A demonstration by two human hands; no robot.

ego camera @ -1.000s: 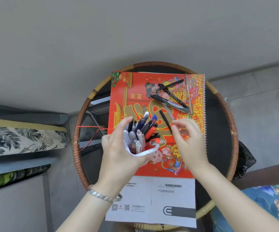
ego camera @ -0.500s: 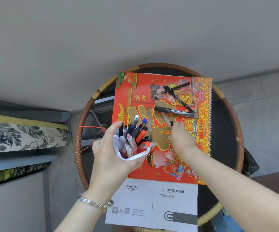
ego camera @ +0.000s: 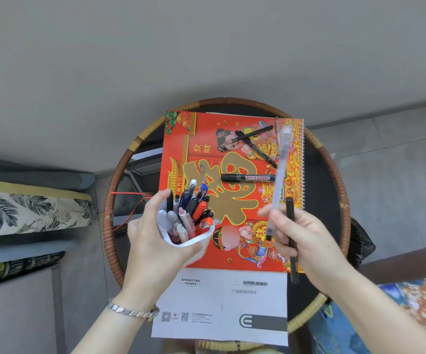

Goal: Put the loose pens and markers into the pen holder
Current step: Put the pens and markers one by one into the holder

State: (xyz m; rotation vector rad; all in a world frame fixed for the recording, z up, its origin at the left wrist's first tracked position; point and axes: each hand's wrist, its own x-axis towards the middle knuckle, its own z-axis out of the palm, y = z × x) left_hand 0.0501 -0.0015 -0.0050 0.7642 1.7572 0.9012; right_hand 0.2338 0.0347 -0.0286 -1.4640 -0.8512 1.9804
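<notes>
White holder, packed with pens and markers, sits in the grip of the left hand, fingers wrapped round its wall, held just above the red calendar on the round rattan table. The right hand is closed on two pens at once: a clear pen pointing up and away, blurred, and a black pen running down past the palm. Three loose items lie on the calendar beyond the hands: a whiteboard marker lying crosswise near the middle, and two thin black pens crossed over each other nearer the far edge. A white leaflet lies under the calendar's near edge, towards the person
</notes>
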